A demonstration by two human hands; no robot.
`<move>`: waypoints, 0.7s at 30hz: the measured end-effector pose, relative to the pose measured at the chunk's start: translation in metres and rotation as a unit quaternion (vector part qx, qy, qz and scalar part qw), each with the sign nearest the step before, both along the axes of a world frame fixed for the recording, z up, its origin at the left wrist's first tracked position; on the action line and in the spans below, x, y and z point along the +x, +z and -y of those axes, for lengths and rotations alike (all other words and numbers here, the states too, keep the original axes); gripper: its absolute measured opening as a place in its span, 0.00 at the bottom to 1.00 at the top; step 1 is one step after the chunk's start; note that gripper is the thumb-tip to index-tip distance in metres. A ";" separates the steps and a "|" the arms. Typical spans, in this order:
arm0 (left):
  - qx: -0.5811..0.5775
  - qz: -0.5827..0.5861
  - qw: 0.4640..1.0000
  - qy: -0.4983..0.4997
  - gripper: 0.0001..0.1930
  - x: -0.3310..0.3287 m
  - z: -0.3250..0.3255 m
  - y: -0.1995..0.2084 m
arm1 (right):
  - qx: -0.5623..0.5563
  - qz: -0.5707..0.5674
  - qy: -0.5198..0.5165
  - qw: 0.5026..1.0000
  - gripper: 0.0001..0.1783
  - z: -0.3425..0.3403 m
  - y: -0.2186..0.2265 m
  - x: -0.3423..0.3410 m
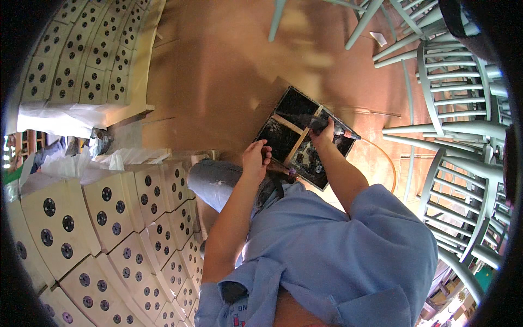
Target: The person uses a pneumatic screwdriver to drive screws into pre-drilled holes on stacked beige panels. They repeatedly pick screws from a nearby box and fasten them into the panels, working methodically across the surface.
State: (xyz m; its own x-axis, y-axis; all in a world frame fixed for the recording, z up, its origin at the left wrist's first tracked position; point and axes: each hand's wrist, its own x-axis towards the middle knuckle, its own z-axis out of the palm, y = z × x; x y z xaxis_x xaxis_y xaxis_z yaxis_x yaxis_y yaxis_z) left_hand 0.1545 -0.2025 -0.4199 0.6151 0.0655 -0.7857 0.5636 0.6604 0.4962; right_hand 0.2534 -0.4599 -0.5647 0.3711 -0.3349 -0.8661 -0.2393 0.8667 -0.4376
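My right hand (325, 134) is closed round a black air tool (317, 123) with a red section at its rear, held over a dark divided box (297, 146). An orange hose (388, 156) runs from the tool's rear end and curves down to the right. Beside the box's near left edge is my left hand (256, 159), its fingers curled in; whether something small is in them cannot be made out. Pale wooden strips split the box into compartments. Small dark and shiny round parts (311, 162) lie in the nearest one.
Stacked pale blocks (111, 210) with round black discs rise close on my left. Another stack (81, 60) stands on a pallet at the far left. Pale green chairs (455, 87) crowd the right side. Brown sheeting (218, 65) covers the floor ahead.
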 end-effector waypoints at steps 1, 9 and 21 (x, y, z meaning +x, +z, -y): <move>0.010 -0.014 1.000 0.001 0.10 0.006 0.004 -0.013 | 0.001 -0.006 0.006 1.000 0.34 -0.004 0.001 0.004; 0.069 -0.097 0.988 -0.101 0.27 0.040 0.018 -0.060 | 0.023 0.007 -0.001 1.000 0.31 -0.019 -0.026 0.014; 0.065 0.081 0.994 -0.031 0.23 -0.002 -0.084 0.003 | 0.080 0.076 -0.028 0.993 0.26 -0.026 -0.066 0.049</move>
